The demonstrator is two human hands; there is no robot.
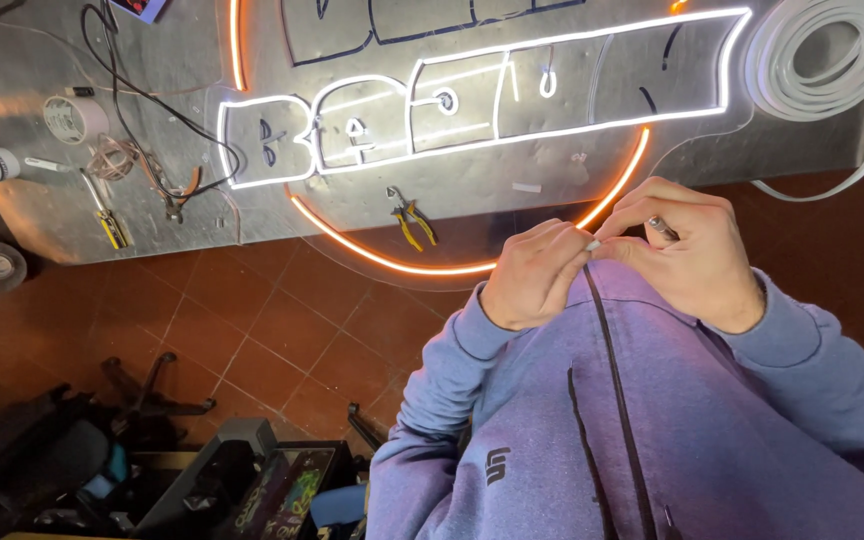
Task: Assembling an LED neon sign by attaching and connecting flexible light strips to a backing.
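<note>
— So where are the hands?
— Right of centre in the frame, close together. The left hand (532, 275) pinches the end of a thin black wire (607, 350) with fingers closed tight; the wire runs down over the purple sweatshirt (592, 440).
— And the other?
— The right hand (692, 250) is curled shut around a small metal tool (663, 228), fingertips meeting the wire end.
— Anything nearby?
— Yellow-handled pliers (410, 218) lie on the bench (52, 200) by the lit neon sign (472, 100); a white coil (827, 50) sits upper right.
</note>
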